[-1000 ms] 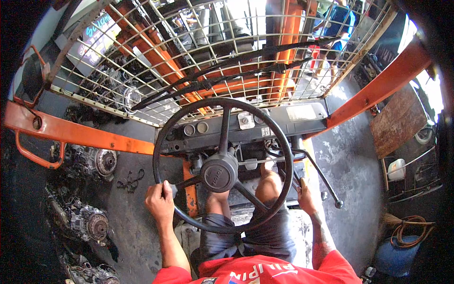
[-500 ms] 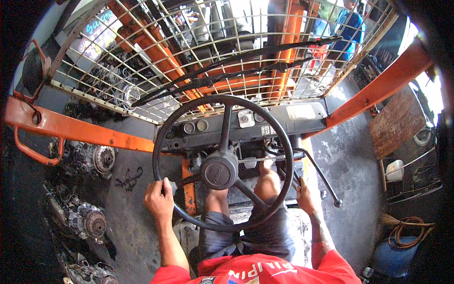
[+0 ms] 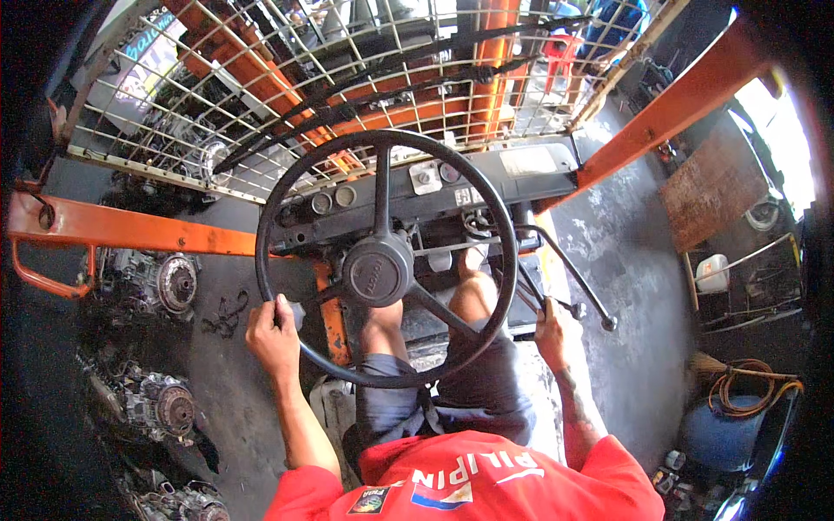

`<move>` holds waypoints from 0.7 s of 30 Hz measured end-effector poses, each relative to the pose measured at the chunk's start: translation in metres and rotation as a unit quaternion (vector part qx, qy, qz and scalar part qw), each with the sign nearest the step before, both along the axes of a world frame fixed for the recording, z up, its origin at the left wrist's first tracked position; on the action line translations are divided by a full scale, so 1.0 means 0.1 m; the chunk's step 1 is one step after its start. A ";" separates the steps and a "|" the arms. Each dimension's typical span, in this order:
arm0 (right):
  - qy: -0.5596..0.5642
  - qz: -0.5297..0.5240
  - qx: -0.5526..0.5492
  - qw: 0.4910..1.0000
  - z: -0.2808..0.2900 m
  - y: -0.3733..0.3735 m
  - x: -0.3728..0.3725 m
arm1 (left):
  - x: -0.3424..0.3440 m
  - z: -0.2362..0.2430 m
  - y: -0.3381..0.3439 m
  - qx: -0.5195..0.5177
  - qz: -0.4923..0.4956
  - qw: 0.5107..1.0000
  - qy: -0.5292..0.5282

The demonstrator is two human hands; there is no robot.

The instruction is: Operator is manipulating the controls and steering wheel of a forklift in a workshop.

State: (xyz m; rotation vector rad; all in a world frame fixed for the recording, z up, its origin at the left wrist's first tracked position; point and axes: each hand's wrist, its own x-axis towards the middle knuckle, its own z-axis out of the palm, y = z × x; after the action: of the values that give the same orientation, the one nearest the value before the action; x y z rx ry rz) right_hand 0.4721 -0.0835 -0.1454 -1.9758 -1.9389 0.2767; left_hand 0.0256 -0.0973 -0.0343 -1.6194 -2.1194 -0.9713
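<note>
Both hands are gripping: left at the wheel, right on a lever

In the head view, the left hand (image 3: 274,337) is grasping the left side of the steering wheel (image 3: 377,271), which is lying to its right, between the two hands. The wheel is showing a black round rim, three spokes and a wide dark hub. A grey knob (image 3: 297,314) is sitting just beside the left thumb; whether the fingers are also wrapping it, I cannot tell. The right hand (image 3: 559,337) is closing around a thin dark lever (image 3: 531,288), its end hiding in the fist. A long bent lever (image 3: 576,278) is angling past that hand's right side, ending in a ball.

The dashboard (image 3: 486,178) and a wire guard (image 3: 165,177) are bounding the space ahead of both hands. Orange beams are edging it, one (image 3: 156,227) ahead and left of the left hand, another (image 3: 665,117) ahead and right of the right. Bare floor (image 3: 239,382) is stretching left of the left hand, and more is opening right of the right hand.
</note>
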 end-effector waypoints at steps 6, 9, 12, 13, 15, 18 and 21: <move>-0.001 0.011 0.097 0.995 -0.16 0.04 0.00 | -0.04 -0.04 -0.02 0.019 0.012 1.000 0.021; 0.011 0.006 0.131 0.991 -0.16 -0.01 0.07 | -0.04 -0.07 -0.02 0.006 0.007 1.000 -0.017; 0.043 0.003 0.127 0.991 -0.13 -0.06 0.08 | -0.01 -0.07 -0.02 -0.005 0.024 1.000 -0.009; 0.037 0.002 0.127 0.991 -0.11 -0.05 0.07 | -0.01 -0.05 -0.03 -0.001 -0.001 1.000 -0.015; 0.030 0.010 0.156 0.987 -0.08 -0.04 0.04 | 0.00 -0.03 -0.03 0.007 -0.003 1.000 0.012; 0.035 0.002 0.172 0.984 -0.08 -0.03 0.04 | 0.00 -0.02 -0.04 -0.009 0.030 0.999 0.020; 0.055 0.012 0.179 0.982 -0.13 0.00 0.05 | 0.02 -0.03 -0.04 0.009 0.003 1.000 0.001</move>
State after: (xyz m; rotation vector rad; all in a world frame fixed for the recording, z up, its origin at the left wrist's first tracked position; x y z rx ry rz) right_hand 0.4768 -0.0838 -0.1587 -1.6709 -1.7973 0.0369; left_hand 0.0273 -0.1015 -0.0371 -1.6042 -2.1065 -0.9846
